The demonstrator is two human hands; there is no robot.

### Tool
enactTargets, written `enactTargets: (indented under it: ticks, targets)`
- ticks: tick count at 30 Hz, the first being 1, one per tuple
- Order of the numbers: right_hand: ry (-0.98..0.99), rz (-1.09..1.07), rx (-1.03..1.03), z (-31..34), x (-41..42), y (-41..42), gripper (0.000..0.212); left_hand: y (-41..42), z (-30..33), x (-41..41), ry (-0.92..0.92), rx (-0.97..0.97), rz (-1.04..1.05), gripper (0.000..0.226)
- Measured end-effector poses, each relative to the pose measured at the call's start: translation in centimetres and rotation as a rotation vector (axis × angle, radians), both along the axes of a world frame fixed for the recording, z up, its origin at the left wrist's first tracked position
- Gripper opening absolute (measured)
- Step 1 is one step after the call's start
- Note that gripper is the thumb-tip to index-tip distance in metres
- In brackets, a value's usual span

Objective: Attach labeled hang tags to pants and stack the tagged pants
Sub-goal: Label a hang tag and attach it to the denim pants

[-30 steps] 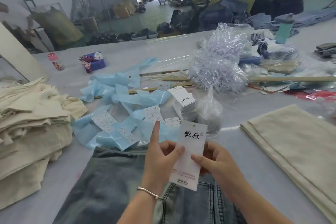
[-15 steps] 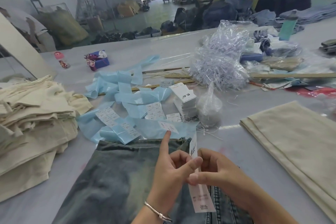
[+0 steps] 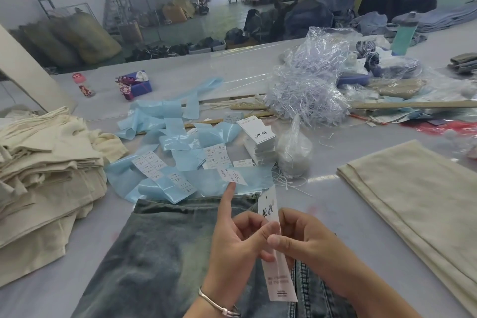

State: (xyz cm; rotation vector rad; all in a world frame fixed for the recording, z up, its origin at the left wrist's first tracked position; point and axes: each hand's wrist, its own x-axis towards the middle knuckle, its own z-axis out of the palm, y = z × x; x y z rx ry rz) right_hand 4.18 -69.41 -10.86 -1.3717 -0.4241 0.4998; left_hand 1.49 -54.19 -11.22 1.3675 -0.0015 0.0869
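Both hands, left hand (image 3: 233, 245) and right hand (image 3: 304, 242), pinch the hang tag (image 3: 277, 276); I'd square the size sticker (image 3: 232, 175) before pressing it down.

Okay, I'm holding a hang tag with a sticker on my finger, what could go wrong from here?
1. The small white printed sticker clings only to the raised fingertip of the left hand; it could fold or land crooked on the long white hang tag.
2. Both that hand and the right hand pinch the tag mid-length, so it might crease.
3. Loose light blue backing strips overlap the faded blue denim jeans at the waistband and could snag the sticker.
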Motion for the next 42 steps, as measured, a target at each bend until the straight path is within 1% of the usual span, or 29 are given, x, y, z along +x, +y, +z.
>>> enactTargets:
  ticks: [2, 5, 7, 9, 13, 17, 20, 21, 22, 23, 24, 26, 29, 31, 32, 33, 36, 37, 40, 42]
  targets:
    - [0.007, 0.009, 0.009, 0.1, 0.0, 0.1, 0.045, 0.0, 0.1, 0.0, -0.010, -0.003, 0.007, 0.107]
    - [-0.002, 0.019, 0.038, 0.2, 0.0, 0.2, 0.042, -0.1, 0.4, 0.0, -0.030, 0.020, 0.022, 0.112]
    - [-0.002, 0.011, 0.031, 0.2, -0.1, 0.3, 0.051, -0.2, 0.5, 0.0, -0.036, 0.032, 0.027, 0.116]
    - [-0.010, 0.004, 0.024, 0.3, -0.1, 0.3, 0.053, -0.2, 0.5, 0.0, -0.039, 0.041, 0.030, 0.115]
    - [-0.016, -0.013, 0.048, 0.6, -0.3, 0.3, 0.051, 0.0, 0.6, 0.0, -0.046, 0.045, 0.024, 0.112]
    - [-0.030, -0.032, 0.046, 0.4, -0.5, 0.3, 0.039, 0.2, 0.5, -0.1, -0.058, 0.036, -0.007, 0.112]
    - [0.000, -0.048, 0.047, 0.0, -0.7, 0.3, 0.052, 0.1, 0.3, -0.3, -0.083, 0.048, -0.006, 0.107]
    - [0.007, -0.051, 0.048, -0.1, -0.7, 0.4, 0.049, 0.1, 0.2, -0.3, -0.095, 0.056, 0.005, 0.103]
    - [0.009, -0.059, 0.048, -0.1, -0.7, 0.5, 0.040, 0.2, 0.1, -0.3, -0.106, 0.062, 0.019, 0.098]
    - [0.005, -0.072, 0.040, -0.1, -0.8, 0.7, 0.031, 0.2, -0.1, -0.3, -0.113, 0.064, 0.034, 0.095]
    - [0.008, -0.090, 0.034, -0.2, -0.9, 0.9, 0.028, 0.3, -0.2, -0.3, -0.116, 0.062, 0.046, 0.092]
    - [0.017, -0.132, 0.043, -0.6, -0.9, 1.4, 0.032, 0.7, -0.4, -0.1, -0.113, 0.052, 0.073, 0.089]
    - [-0.048, -0.323, 0.078, -1.0, -1.1, 2.4, 0.022, 1.4, -0.5, 0.1, -0.110, 0.027, 0.101, 0.084]
    - [-0.115, -0.395, 0.098, -1.0, -1.4, 2.9, 0.035, 1.6, -0.5, 0.2, -0.106, 0.004, 0.100, 0.083]
    - [-0.150, -0.399, 0.102, -0.8, -1.5, 3.1, 0.041, 1.6, -0.5, 0.2, -0.103, -0.008, 0.099, 0.083]
    - [-0.181, -0.393, 0.107, -0.8, -1.5, 3.2, 0.040, 1.6, -0.5, 0.2, -0.101, -0.023, 0.097, 0.083]
    - [-0.188, -0.311, 0.155, -0.3, -1.5, 3.3, 0.014, 1.7, -0.5, 0.3, -0.082, -0.108, 0.078, 0.081]
    - [-0.169, -0.277, 0.178, -0.2, -1.5, 3.2, 0.011, 1.8, -0.5, 0.4, -0.071, -0.138, 0.063, 0.082]
    - [-0.152, -0.225, 0.175, 0.3, -1.2, 2.9, 0.029, 1.9, -0.2, 0.4, -0.066, -0.182, 0.012, 0.091]
    - [-0.154, -0.206, 0.166, 0.5, -1.1, 2.7, 0.033, 1.8, -0.1, 0.3, -0.072, -0.186, -0.010, 0.096]
